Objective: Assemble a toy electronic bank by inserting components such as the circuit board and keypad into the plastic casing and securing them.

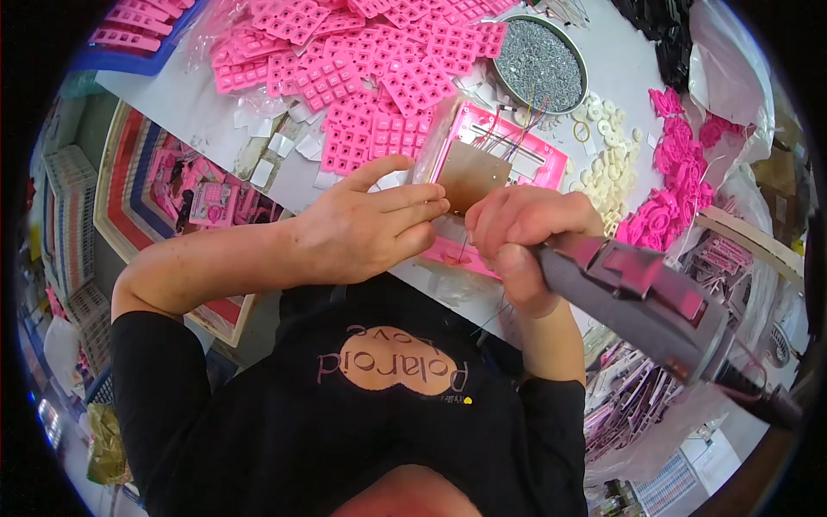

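Observation:
A pink plastic casing (543,158) lies on the table in front of me, with a brown circuit board (474,170) set in it and thin coloured wires running from the board's far side. My left hand (366,222) reaches in from the left, fingers stretched out and somewhat apart, the tips at the board's left edge. Wrapped in my right hand (534,228) is a dark grey electric screwdriver (637,297) with pink patches, its body slanting down to the right. The driver's tip points at the casing's near part, mostly hidden by my fingers.
Pink keypad pieces (379,95) are heaped beyond the casing. A round tin (575,60) of small screws stands at the back. Cream rings (607,155) and bright pink parts (676,177) lie on the right. A striped basket (129,164) with pink parts sits at left.

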Demonstrator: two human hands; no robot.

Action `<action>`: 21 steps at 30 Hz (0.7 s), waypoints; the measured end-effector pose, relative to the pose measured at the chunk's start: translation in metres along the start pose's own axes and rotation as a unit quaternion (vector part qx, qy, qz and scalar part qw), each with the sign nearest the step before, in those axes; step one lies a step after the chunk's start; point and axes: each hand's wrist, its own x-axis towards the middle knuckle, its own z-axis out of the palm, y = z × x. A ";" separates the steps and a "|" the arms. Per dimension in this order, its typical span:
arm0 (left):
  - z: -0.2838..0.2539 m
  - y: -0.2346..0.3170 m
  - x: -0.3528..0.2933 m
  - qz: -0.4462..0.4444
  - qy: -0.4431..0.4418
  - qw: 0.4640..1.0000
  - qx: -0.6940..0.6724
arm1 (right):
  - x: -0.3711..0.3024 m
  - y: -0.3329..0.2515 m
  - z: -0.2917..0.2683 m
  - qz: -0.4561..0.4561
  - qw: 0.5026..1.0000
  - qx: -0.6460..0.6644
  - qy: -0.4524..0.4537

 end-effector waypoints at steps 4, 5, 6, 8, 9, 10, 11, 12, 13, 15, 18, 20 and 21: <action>0.007 -0.005 -0.001 -0.037 0.027 0.998 -0.041 | 0.007 -0.001 0.002 -0.002 0.993 -0.105 -0.052; 0.008 -0.005 0.001 -0.060 0.030 0.995 -0.070 | 0.007 0.000 0.002 0.000 0.992 -0.120 -0.051; 0.008 -0.004 0.002 -0.083 0.033 0.991 -0.100 | 0.008 0.000 0.002 0.003 0.990 -0.133 -0.050; 0.008 0.000 0.002 -0.106 0.050 0.985 -0.130 | 0.008 -0.002 -0.003 0.004 0.989 -0.142 -0.048; 0.009 0.003 0.001 -0.107 0.063 0.984 -0.129 | 0.008 -0.005 -0.003 0.001 0.991 -0.127 -0.041; 0.011 0.004 0.000 -0.111 0.077 0.983 -0.127 | 0.011 -0.010 -0.001 -0.013 0.997 -0.070 -0.026; 0.013 0.005 0.000 -0.111 0.106 0.981 -0.121 | 0.014 -0.017 0.001 -0.020 0.999 -0.011 -0.026; 0.016 0.006 0.001 -0.111 0.134 0.978 -0.115 | 0.019 -0.023 0.001 -0.029 0.998 0.047 -0.027; 0.018 0.007 0.003 -0.108 0.161 0.975 -0.110 | 0.024 -0.033 0.000 -0.033 0.993 0.107 -0.041; 0.022 0.012 0.005 -0.114 0.183 0.966 -0.145 | 0.025 -0.038 0.003 -0.049 0.984 0.159 -0.058; 0.028 0.015 0.006 -0.121 0.209 0.955 -0.171 | 0.024 -0.032 0.008 -0.042 0.989 0.133 -0.051; 0.029 0.016 0.006 -0.120 0.218 0.954 -0.165 | 0.022 -0.030 0.009 -0.036 0.989 0.135 -0.052; 0.029 0.015 0.006 -0.117 0.222 0.955 -0.155 | 0.022 -0.030 0.009 -0.033 0.990 0.129 -0.052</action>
